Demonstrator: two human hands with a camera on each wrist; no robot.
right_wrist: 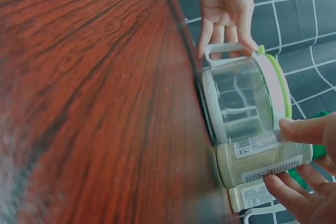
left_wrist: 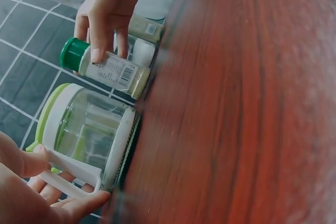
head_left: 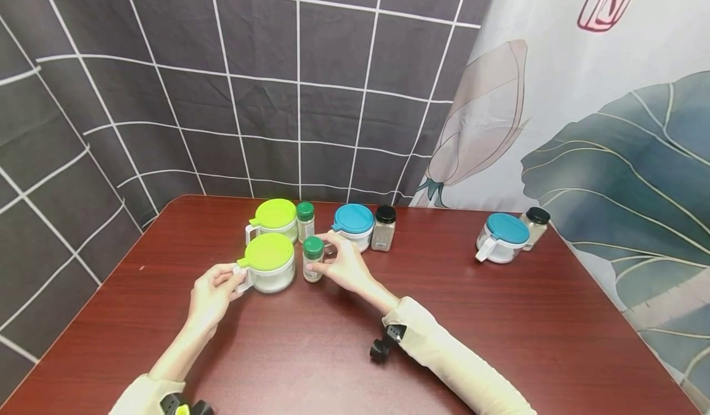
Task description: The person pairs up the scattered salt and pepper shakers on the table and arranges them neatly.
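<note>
My left hand (head_left: 209, 296) grips the white handle of a clear seasoning jar (left_wrist: 86, 129) with a lime-green lid (head_left: 269, 251), which stands on the table. Close to its right side is a spice bottle (head_left: 313, 261) with a green cap, pinched between the thumb and fingers of my right hand (head_left: 346, 266). In the right wrist view the bottle (right_wrist: 262, 161) lies right up against the jar (right_wrist: 236, 98). Behind these two stand another lime-lidded jar (head_left: 275, 214) and another green-capped bottle (head_left: 305, 219).
A blue-lidded jar (head_left: 354, 221) and a black-capped bottle (head_left: 384, 229) stand just beyond my right hand. Farther right are another blue-lidded jar (head_left: 503, 237) and black-capped bottle (head_left: 535, 227). The red-brown table (head_left: 310, 353) meets a tile-patterned cloth (head_left: 255, 110) at the back.
</note>
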